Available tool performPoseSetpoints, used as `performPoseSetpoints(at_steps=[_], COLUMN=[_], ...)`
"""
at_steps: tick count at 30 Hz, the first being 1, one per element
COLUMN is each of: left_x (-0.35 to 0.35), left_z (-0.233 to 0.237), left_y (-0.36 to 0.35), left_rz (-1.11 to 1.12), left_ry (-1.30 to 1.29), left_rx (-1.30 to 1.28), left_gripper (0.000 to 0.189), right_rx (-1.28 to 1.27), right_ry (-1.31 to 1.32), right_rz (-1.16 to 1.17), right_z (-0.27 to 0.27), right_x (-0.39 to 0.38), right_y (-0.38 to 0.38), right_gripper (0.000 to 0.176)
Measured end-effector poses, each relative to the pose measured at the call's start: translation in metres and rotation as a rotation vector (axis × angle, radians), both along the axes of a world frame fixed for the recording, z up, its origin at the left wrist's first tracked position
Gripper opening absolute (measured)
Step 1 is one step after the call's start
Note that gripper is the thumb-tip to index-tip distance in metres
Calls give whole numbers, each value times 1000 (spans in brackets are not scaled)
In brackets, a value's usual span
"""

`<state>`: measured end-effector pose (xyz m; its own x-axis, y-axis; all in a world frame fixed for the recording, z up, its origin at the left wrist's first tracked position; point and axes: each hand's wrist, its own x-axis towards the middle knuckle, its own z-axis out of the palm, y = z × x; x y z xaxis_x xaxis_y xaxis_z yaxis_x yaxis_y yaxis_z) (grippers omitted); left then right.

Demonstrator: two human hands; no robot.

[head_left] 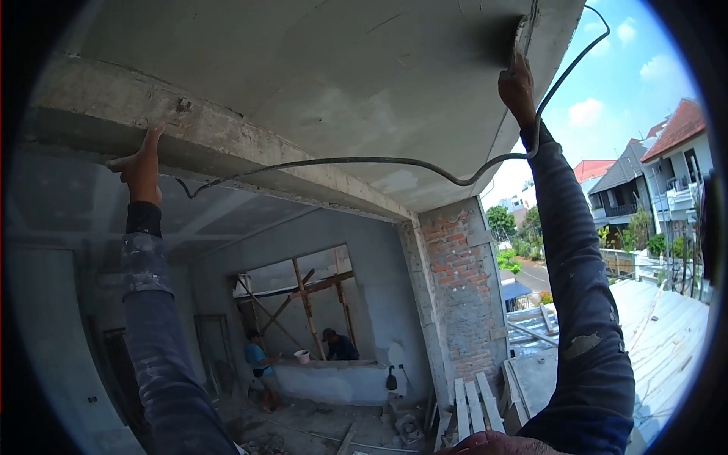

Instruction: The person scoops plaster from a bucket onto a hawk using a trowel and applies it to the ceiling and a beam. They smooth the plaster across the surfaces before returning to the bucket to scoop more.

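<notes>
Ceiling (341, 98) | tool (521, 34) in closed right grip (517, 89) | open left grip (142, 173) against beam (227, 133) | may snag on cable (364, 160) crossing right sleeve (572, 243)

Left hand (141, 168) spreads upward; right hand (517, 89) grips overhead

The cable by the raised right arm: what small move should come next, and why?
Perhaps ease the right hand, with its flat tool, slightly clear of the cable. In this view the cable crosses the dark sleeve just below the wrist, so it might snag; the left hand is at the concrete beam, away from there.
</notes>
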<state>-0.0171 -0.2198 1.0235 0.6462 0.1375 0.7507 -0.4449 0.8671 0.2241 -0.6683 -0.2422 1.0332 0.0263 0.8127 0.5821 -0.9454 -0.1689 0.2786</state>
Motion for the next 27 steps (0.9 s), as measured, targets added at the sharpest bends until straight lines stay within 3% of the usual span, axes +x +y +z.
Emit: performPoseSetpoints(at_steps=[3,5,9,11,14,17,22,26,27], left_x=[-6,-2,2,-1,-7,-8,3,-3,-4], left_z=[0,-1,2,1,-4,-5,2,-2,-4], left_y=[2,1,-2,2,6,5,-1,3,4], left_rz=[27,26,-11,34,6,-1,-12,-45,-46], left_ry=[23,7,-5,43,9,7,-26,-35,-35], left_rx=[0,-16,-38,7,-16,-43,-41,-29,-28], left_gripper=[130,132,135,139,140,139,138,136,136], right_rx=[80,98,-66,-14,-7,-57,-133,-108,2], right_ry=[106,41,-7,13,-30,70,14,-47,-57], right_rz=[81,76,-39,-91,-15,-57,-33,53,153], right_z=[-26,-39,-16,1,2,-33,-12,0,-2], right_x=[28,31,-17,-26,-7,19,-8,2,12], right_y=[-11,-11,-16,-17,-24,-15,-9,2,4], right_gripper=[48,48,53,54,54,53,50,46,47])
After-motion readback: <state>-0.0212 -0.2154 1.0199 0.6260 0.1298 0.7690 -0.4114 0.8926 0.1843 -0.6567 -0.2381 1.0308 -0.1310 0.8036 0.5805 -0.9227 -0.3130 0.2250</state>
